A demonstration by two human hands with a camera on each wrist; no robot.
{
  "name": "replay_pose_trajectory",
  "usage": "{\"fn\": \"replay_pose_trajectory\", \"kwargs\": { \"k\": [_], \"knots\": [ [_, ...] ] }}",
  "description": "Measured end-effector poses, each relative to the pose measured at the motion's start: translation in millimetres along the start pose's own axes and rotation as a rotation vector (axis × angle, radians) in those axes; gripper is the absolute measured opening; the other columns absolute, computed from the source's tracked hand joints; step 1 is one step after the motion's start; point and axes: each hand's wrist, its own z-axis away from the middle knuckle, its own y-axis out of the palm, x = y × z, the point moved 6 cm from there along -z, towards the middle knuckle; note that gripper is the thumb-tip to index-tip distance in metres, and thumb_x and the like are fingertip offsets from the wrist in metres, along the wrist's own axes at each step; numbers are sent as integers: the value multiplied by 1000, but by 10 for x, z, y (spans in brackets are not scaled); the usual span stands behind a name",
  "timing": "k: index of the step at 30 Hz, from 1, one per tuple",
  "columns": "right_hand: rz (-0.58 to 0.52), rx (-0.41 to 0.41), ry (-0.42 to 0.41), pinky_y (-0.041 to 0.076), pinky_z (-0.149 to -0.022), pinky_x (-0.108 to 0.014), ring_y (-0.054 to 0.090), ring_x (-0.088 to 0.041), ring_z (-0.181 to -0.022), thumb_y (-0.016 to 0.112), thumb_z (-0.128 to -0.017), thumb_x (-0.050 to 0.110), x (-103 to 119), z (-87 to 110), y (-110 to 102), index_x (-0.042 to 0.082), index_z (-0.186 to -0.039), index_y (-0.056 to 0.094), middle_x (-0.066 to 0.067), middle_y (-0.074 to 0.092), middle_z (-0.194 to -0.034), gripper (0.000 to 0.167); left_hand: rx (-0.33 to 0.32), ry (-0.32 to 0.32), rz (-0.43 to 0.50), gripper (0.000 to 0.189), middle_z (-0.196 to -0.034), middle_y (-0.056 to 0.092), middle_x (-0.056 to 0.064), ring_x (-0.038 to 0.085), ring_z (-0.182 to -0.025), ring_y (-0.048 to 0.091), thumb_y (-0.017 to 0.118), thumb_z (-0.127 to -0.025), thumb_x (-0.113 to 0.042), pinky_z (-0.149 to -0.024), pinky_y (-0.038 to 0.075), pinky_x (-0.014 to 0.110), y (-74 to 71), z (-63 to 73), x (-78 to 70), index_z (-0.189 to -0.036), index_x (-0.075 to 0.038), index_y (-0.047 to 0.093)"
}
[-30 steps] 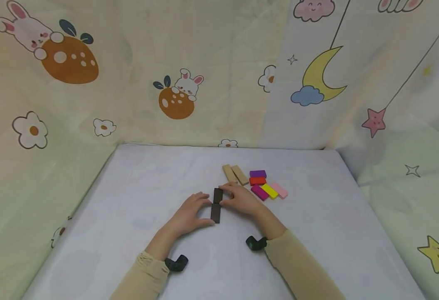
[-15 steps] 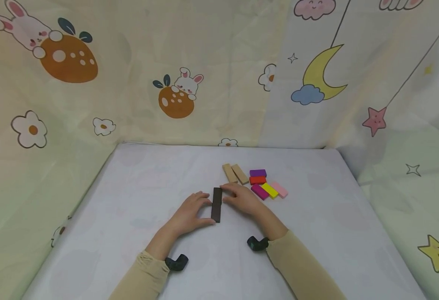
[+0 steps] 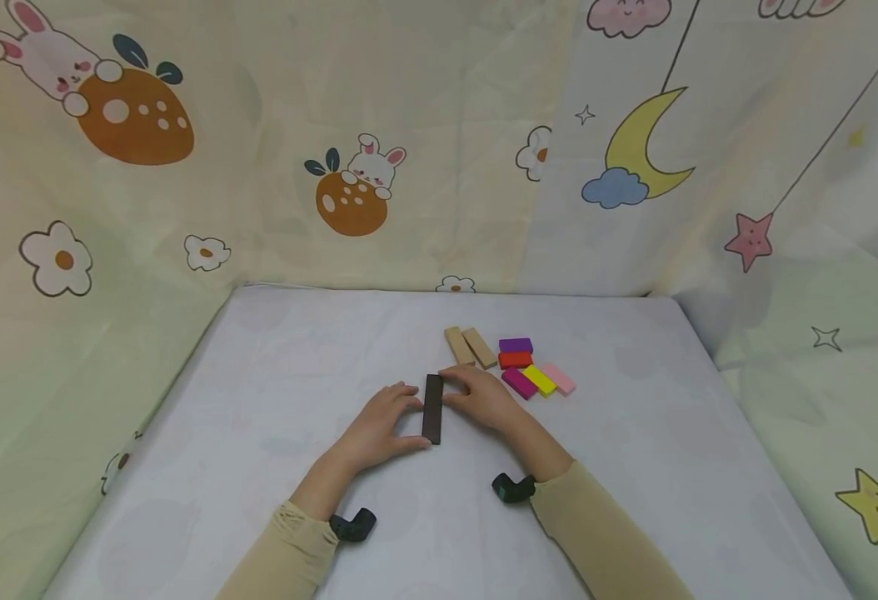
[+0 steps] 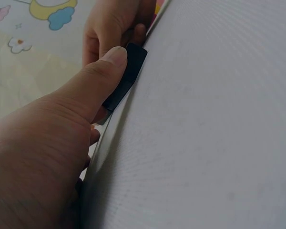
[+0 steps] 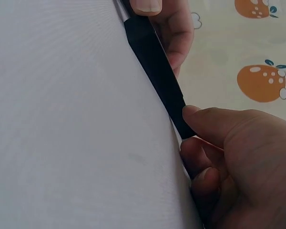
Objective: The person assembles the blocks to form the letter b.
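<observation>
Two dark brown, nearly black wooden blocks lie end to end in one straight strip on the white table: the far block [image 3: 434,390] and the near block [image 3: 431,427]. My left hand [image 3: 381,427] holds the near block from the left, its thumb at the near end and its fingers along the left side. At the far end my right hand [image 3: 486,398] pinches the far block, index finger at the tip and thumb by the right side. In the right wrist view the dark strip [image 5: 155,67] runs between both hands. The left thumb covers part of it in the left wrist view.
Beyond my right hand lie two tan blocks [image 3: 470,347]. To their right are a purple block [image 3: 516,345], a red block [image 3: 516,360], a magenta block [image 3: 519,383], a yellow block [image 3: 540,381] and a pink block [image 3: 559,379]. Printed cloth [image 3: 424,208] hangs behind the table.
The far dark block has come into line with the near one, so the slight offset and visible seam between them have gone. The right thumb shifted slightly; the left hand stays put.
</observation>
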Motion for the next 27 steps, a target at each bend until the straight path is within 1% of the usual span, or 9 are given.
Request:
{"fn": "replay_pose_trajectory", "kwargs": {
  "k": [3, 5, 7, 10, 13, 16, 20, 24, 27],
  "knots": [
    [-4, -1, -6, 54, -92, -36, 57, -13, -101, 70, -91, 37, 12, 4, -3, 30, -137, 59, 5, 60, -139, 47, -18, 15, -8, 59, -143, 53, 7, 31, -144, 38, 74, -80, -58, -124, 25, 45, -7, 1, -1, -122, -18, 63],
    [-7, -1, -8, 53, -89, -34, 57, -14, -99, 71, -91, 37, 15, 7, -5, 30, -137, 59, 4, 60, -138, 48, -31, 28, -13, 58, -142, 54, 8, 32, -143, 40, 74, -80, -58, -124, 27, 46, -10, 2, -3, -121, -18, 63],
    [-7, -2, -11, 52, -85, -31, 56, -13, -95, 71, -91, 37, 17, 9, -9, 29, -137, 59, 5, 60, -137, 48, -40, 38, -13, 58, -141, 54, 8, 32, -142, 40, 74, -80, -58, -123, 28, 47, -10, 1, -5, -120, -17, 63],
    [-9, -2, -11, 49, -78, -28, 54, -13, -88, 71, -91, 37, 12, 15, -14, 29, -137, 59, 5, 61, -135, 48, -36, 39, -5, 62, -142, 54, 8, 32, -143, 40, 75, -80, -57, -123, 27, 47, -10, -1, -7, -125, -16, 61],
    [-20, 4, -5, 48, -73, -28, 53, -14, -85, 71, -91, 37, 9, 25, -15, 30, -137, 58, 5, 62, -133, 48, -12, 32, -3, 74, -146, 52, 5, 31, -145, 37, 74, -80, -58, -124, 26, 47, -5, 0, -10, -139, -18, 53],
    [-28, 8, 0, 49, -75, -28, 54, -14, -87, 71, -91, 37, 8, 31, -13, 30, -137, 58, 5, 62, -133, 48, 23, 47, -30, 78, -151, 48, 2, 33, -146, 34, 71, -82, -60, -124, 25, 50, 9, 9, -22, -147, -25, 47],
    [-30, 5, 4, 51, -81, -29, 55, -14, -92, 70, -91, 37, 15, 37, -18, 31, -136, 59, 6, 61, -135, 46, 51, 78, -83, 71, -154, 44, 0, 33, -148, 31, 65, -85, -62, -123, 24, 52, 27, 23, -35, -147, -31, 48],
    [-30, 4, 4, 50, -79, -28, 55, -14, -90, 70, -91, 36, 19, 41, -18, 31, -136, 59, 6, 61, -135, 46, 49, 86, -100, 69, -154, 45, -1, 33, -148, 31, 64, -86, -61, -123, 25, 52, 27, 26, -38, -146, -30, 50],
    [-30, 6, 0, 49, -77, -28, 54, -14, -88, 70, -92, 36, 21, 41, -15, 31, -136, 59, 6, 61, -134, 46, 56, 75, -100, 68, -154, 45, -1, 32, -148, 30, 64, -86, -61, -124, 23, 51, 32, 25, -32, -146, -31, 49]
  ]
}}
